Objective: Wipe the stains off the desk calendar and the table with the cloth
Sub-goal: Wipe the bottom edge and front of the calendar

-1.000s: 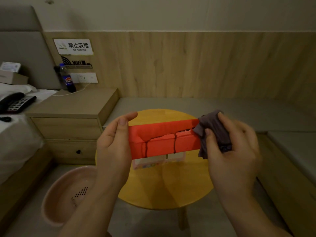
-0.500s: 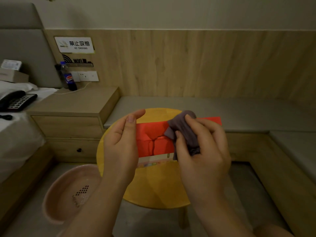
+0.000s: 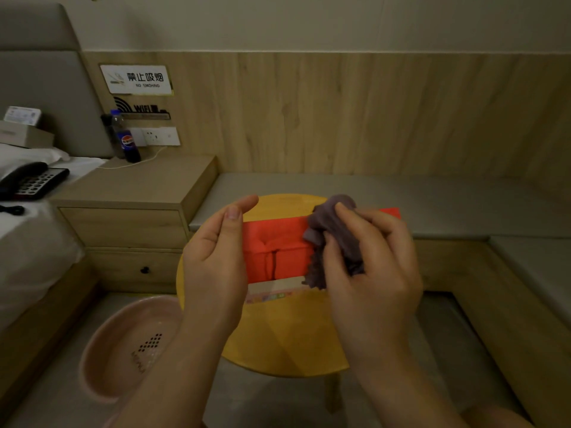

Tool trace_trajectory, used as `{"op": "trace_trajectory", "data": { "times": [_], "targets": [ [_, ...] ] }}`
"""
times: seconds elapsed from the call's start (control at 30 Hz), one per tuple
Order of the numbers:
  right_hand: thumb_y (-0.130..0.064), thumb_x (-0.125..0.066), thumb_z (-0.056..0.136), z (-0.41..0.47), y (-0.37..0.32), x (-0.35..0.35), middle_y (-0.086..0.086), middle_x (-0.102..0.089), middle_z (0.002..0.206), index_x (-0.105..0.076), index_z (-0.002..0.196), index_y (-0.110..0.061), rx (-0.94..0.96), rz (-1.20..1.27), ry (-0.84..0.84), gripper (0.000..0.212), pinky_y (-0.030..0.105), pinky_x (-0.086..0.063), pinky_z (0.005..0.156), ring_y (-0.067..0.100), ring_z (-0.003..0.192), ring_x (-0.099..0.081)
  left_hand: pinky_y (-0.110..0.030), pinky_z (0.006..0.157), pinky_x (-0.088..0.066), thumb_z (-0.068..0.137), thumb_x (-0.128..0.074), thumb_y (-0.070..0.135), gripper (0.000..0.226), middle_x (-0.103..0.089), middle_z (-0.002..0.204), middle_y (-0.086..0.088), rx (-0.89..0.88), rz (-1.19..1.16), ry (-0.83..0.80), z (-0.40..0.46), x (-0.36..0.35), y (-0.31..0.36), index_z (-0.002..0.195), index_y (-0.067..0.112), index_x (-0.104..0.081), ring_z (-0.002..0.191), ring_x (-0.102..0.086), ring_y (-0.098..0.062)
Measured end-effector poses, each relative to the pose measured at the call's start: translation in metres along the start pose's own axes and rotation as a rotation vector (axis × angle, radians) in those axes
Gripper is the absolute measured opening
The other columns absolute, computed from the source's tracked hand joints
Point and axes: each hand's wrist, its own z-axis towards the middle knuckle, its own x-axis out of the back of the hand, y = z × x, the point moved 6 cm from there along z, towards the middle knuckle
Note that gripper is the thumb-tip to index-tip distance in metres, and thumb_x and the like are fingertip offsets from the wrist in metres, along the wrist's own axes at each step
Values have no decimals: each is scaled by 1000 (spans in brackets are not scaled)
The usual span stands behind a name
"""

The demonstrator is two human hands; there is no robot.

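The left hand [image 3: 213, 261] grips the left end of the red desk calendar [image 3: 275, 245], thumb up along its near face and the fingers curled round behind, so the calendar is held raised above the round yellow table [image 3: 287, 341]; the right hand [image 3: 367, 267] is closed around a bunched purple-grey cloth [image 3: 333, 230], the thumb pinning it from the near side and the fingers folded over its top, and presses the cloth against the right part of the calendar's red face; the cloth hides the middle-right of the calendar, while a red corner shows beyond the knuckles at the far right; a pale strip with small coloured print runs along the calendar's lower edge, just above the table top; whether the calendar touches the table cannot be told; a pink basin [image 3: 129, 350] sits on the floor to the near left of the table; farther left stands a wooden nightstand [image 3: 136, 193] with a cola bottle [image 3: 125, 140] at its far edge by the wall; a black telephone [image 3: 29, 180] lies on the white bed at the far left; a no-smoking sign [image 3: 137, 79] hangs on the wooden wall panel above the bottle.
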Motion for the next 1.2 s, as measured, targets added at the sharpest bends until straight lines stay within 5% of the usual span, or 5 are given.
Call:
{"op": "trace_trajectory", "data": {
  "times": [0.23, 0.4, 0.7, 0.87, 1.2],
  "targets": [
    [-6, -75, 88, 17, 46, 35, -2, -54, 117, -72, 122, -7, -96, -154, 82, 34, 4, -35, 95, 1, 104, -52, -17, 55, -51, 104, -51, 40, 29, -67, 67, 16, -5, -22, -18, 0, 2, -3, 105, 41, -80, 61, -58, 2],
    [-8, -75, 89, 23, 59, 46, 15, -62, 116, -71, 122, -5, -120, -208, 126, 33, 7, -39, 97, 9, 103, -56, -29, 66, -52, 98, -52, 49, 29, -69, 73, 16, 8, -25, -30, 2, 1, -5, 106, 44, -79, 68, -59, -3],
    [-6, -75, 88, 12, 39, 30, -4, -51, 117, -71, 122, -8, -66, -139, 97, 34, 7, -37, 98, -12, 109, -48, -31, 65, -53, 98, -52, 47, 30, -71, 78, 12, 20, -54, -35, -1, -1, -5, 108, 39, -79, 71, -61, -7],
    [-3, -77, 86, 2, 16, 11, 8, -60, 116, -72, 120, -8, -19, -58, 43, 34, 14, -43, 98, 15, 108, -61, -20, 56, -53, 101, -51, 43, 29, -75, 83, 12, 20, -83, -30, -2, -5, -4, 104, 40, -80, 66, -62, 1],
    [-8, -73, 90, -15, -35, -31, 8, -57, 116, -68, 122, -10, 60, 132, -127, 31, 39, -53, 86, 24, 105, -62, -27, 56, -55, 107, -47, 33, 34, -76, 77, -1, 56, -139, -65, -3, -8, 1, 103, 36, -81, 66, -69, -11]
  ]
}}
